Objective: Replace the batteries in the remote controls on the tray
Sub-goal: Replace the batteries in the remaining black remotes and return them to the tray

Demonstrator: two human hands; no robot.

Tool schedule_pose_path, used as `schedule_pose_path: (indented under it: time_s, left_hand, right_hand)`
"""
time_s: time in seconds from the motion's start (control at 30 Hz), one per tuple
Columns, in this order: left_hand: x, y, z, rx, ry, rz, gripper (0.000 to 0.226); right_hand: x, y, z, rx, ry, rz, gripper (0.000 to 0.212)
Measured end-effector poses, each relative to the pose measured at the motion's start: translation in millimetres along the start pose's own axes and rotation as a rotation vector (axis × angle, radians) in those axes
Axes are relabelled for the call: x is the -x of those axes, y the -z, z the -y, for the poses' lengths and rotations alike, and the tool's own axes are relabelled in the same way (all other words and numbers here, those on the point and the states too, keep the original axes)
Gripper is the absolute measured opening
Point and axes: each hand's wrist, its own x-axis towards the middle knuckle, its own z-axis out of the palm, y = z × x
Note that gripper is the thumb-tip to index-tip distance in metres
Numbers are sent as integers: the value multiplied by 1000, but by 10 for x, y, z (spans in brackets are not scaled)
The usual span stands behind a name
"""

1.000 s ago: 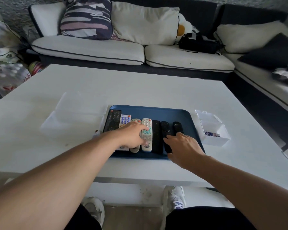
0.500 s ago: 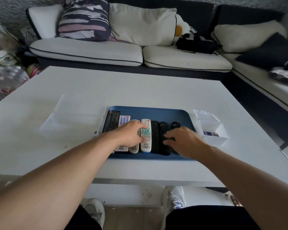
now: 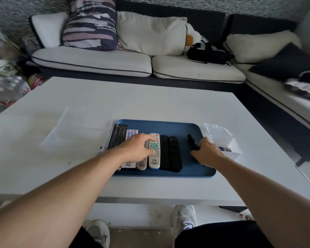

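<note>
A blue tray (image 3: 177,127) lies on the white table (image 3: 132,101) and carries a row of several remotes. From the left there are a black one (image 3: 118,136), white and grey ones under my left hand (image 3: 139,148), a white remote with green buttons (image 3: 154,154) and two black ones (image 3: 174,154). The fingers of my left hand rest on the white remotes. My right hand (image 3: 207,152) grips a slim black remote (image 3: 191,142) and holds it tilted at the tray's right side, apart from the row.
A small clear box (image 3: 227,149) holding batteries stands right of the tray. A larger clear box (image 3: 75,133) with its lid open lies to the left. A sofa with cushions and a black bag wraps the table's far and right sides. My shoes show below the table edge.
My right hand closed on the rightmost black remote and pulled it right, out of the row. My left hand stayed on the white remotes.
</note>
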Motion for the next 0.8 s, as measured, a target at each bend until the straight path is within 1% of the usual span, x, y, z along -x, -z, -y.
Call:
schedule_pose_path:
  time_s: [0.1, 0.17, 0.2, 0.27, 0.3, 0.33, 0.37, 0.4, 0.47, 0.53, 0.6, 0.7, 0.8]
  left_hand:
    - [-1, 14, -19, 122, -30, -95, 42]
    - [-20, 20, -42, 266, -39, -146, 41]
    - [-18, 30, -72, 371, -12, -144, 44]
    - [-14, 55, -123, 655, 84, -114, 55]
    - [-14, 75, -137, 810, 122, -103, 59]
    - [-7, 86, -170, 953, 131, -104, 54]
    - [11, 113, -189, 1063, 109, -142, 43]
    - [32, 141, -222, 1143, 77, -215, 33]
    - [84, 208, -279, 1273, 38, -357, 21]
    - [115, 250, -303, 1338, 15, -415, 18]
    - [139, 269, -296, 1334, 9, -437, 16]
    - [178, 300, -253, 1333, 4, -461, 12]
    - [200, 344, -209, 1329, 13, -469, 17]
  right_hand:
    - [3, 68, 95, -210, -32, -97, 23]
    - [52, 119, 219, -468, 25, -137, 21]
    - [97, 145, 307, -638, 73, -118, 20]
    - [219, 191, 508, -933, 186, 8, 18]
    - [285, 200, 610, -1026, 230, 94, 17]
    - [354, 208, 689, -1088, 258, 170, 18]
    - [399, 200, 766, -1136, 270, 223, 19]
    - [433, 197, 819, -1189, 261, 253, 20]
    - [447, 191, 889, -1314, 194, 274, 27]
    - [427, 196, 922, -1414, 116, 288, 33]
    - [411, 197, 941, -1451, 89, 305, 35]
    - [425, 162, 985, -1423, 96, 292, 32]
    - [439, 143, 1039, -1378, 119, 264, 26]
